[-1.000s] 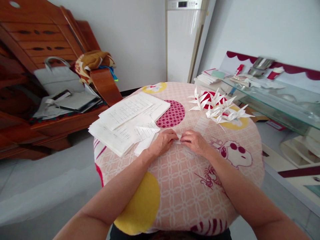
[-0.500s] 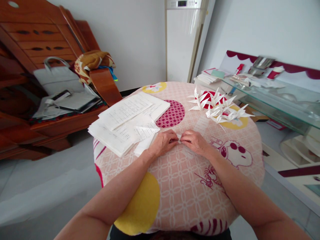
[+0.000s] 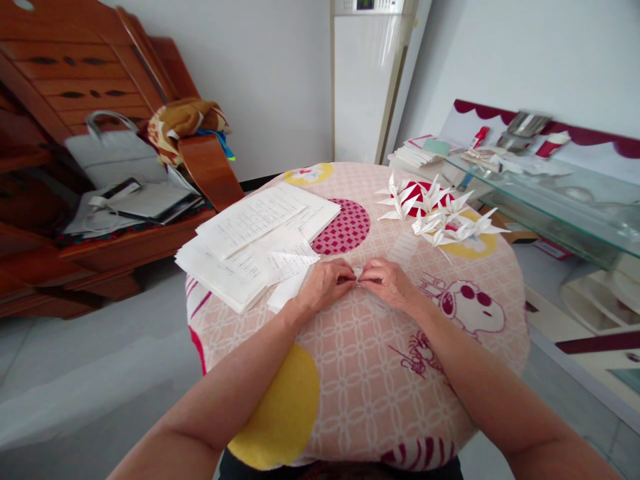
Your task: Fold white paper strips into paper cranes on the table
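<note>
My left hand [image 3: 330,283] and my right hand [image 3: 387,281] meet over the middle of the round table, fingertips pinched together. Between them is a small piece of folded white paper [image 3: 358,275], mostly hidden by the fingers, so its shape is unclear. Just left of my left hand lies a pile of written paper sheets [image 3: 250,233], with a few loose pieces at its near edge. Beyond my right hand, several folded white paper cranes [image 3: 425,207] with pointed wings stand in a group.
A pink patterned cloth [image 3: 370,373] covers the table. To the right is a glass shelf [image 3: 550,200] with papers, a red bottle [image 3: 480,137] and metal bowls [image 3: 525,127]. A wooden bench [image 3: 210,170] at left holds a grey bag [image 3: 113,153] and a brown cloth [image 3: 187,123].
Both hands stay in almost the same place, with only slight finger movement around the folded paper. The paper pile and cranes are unmoved.
</note>
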A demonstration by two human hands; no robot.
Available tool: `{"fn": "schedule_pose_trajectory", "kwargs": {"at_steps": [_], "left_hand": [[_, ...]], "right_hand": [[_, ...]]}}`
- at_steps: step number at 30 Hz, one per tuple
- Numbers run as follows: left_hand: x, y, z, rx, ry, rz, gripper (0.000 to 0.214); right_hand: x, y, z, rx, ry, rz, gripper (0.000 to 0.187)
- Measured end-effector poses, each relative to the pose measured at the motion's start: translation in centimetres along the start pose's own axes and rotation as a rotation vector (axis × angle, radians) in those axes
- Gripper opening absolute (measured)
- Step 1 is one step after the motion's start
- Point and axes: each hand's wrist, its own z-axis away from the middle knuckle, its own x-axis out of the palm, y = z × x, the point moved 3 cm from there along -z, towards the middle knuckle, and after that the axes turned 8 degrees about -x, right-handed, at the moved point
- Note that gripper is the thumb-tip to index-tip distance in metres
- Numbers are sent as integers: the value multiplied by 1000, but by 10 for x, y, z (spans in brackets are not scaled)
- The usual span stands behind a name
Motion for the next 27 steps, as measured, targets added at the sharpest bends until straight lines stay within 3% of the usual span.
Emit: {"fn": "schedule_pose_trajectory", "kwargs": {"at_steps": [10,27], "left_hand": [[1,1,2,-35,21,-63,11],[11,5,2,-203,117,-187,14]], "right_hand": [[6,-3,-2,28,-33,70,22],[2,-5,-3,266,99,-4,20]]}}
